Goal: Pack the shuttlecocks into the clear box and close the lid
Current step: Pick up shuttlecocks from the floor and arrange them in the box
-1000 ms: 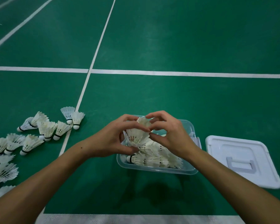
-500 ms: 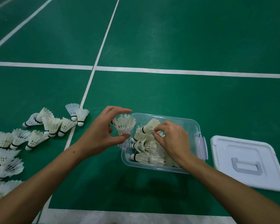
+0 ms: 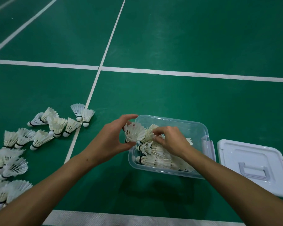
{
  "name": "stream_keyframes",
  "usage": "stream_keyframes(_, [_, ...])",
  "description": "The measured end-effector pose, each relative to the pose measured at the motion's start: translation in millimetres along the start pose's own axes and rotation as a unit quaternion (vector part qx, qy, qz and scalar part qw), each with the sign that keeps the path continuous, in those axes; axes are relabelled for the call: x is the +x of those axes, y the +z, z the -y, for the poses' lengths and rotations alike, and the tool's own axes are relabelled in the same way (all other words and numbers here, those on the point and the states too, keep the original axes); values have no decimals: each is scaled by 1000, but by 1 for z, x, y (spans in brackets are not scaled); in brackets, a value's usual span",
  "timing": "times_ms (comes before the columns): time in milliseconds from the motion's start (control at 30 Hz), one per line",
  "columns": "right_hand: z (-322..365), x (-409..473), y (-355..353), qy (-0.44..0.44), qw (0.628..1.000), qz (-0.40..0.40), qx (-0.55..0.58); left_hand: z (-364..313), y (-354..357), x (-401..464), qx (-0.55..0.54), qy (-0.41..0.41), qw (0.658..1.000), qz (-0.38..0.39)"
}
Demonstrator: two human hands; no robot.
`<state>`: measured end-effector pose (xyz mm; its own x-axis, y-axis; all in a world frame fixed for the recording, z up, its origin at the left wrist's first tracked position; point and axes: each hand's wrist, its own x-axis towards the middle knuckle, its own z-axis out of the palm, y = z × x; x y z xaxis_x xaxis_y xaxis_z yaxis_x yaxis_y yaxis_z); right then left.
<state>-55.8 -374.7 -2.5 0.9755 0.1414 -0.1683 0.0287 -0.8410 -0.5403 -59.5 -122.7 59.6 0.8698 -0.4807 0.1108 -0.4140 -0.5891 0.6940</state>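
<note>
Box: clear box point(image 3: 186, 126), rounded rectangular plastic, open on the green court floor point(image 3: 170, 38).
Lid: white moulded lid point(image 3: 252, 162) with recessed handle, flat beside the box, right edge cut off.
Left hand: left hand point(image 3: 108, 142) grasps a feathered shuttlecock point(image 3: 134, 132) at the box's left rim.
Right hand: right hand point(image 3: 171, 141) pinches feathers of a packed shuttlecock; its fingertips are partly hidden.
Packed: shuttlecocks in the box point(image 3: 153, 159) lie sideways, partly hidden under the wrist.
Loose: loose shuttlecocks point(image 3: 39, 137) scattered left, some cut off.

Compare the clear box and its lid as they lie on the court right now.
The clear box is see-through and holds shuttlecocks; the lid is opaque white and bare. The box is deep, the lid flat with a handle. Both hands work at the box; the lid lies untouched. Both are rounded rectangles on the green floor.
</note>
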Motion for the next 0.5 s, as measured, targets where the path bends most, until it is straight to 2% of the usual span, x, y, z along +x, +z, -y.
stream_keyframes(100, [-1, -10, -12, 4, 1000, 4, 26, 3, 5, 6, 12, -6, 1000, -11])
stream_keyframes(200, [2, -26, -36, -13, 998, -56, 39, 3, 11, 19, 18, -20, 1000, -14])
stream_keyframes(267, [9, -37, -50, -57, 992, -90, 64, -2, 18, 30, 14, -30, 999, -7])
stream_keyframes(367, [21, -45, -58, -109, 989, -90, 33, -10, 30, 46, 14, -25, 999, 17])
stream_keyframes(500, [17, -42, -49, -114, 985, -131, 11, -16, 48, 60, 25, -6, 999, 37])
